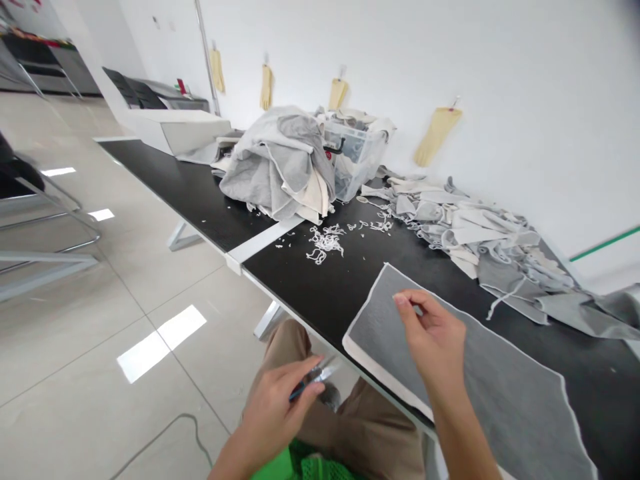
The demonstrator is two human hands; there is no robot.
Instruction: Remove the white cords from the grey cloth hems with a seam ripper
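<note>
A grey cloth piece (505,387) with white stitched edges and a pale underside lies flat along the table's near edge. My right hand (436,333) is over its far left part, thumb and fingertips pinched together; what is between them, if anything, is too small to make out. Off the table edge, above my lap, my left hand (283,403) is closed on small blue-handled thread snips (328,368). Their metal blades point right and look blurred. White thread scraps (326,241) lie in a small heap on the tabletop beyond the cloth.
The black table (295,287) has a white strip (267,240) across it. A large grey cloth pile (280,157) stands beside a clear plastic bin (353,157) filled with fabric. Loose grey pieces (465,223) spread along the wall. Yellow gloves (436,137) hang above.
</note>
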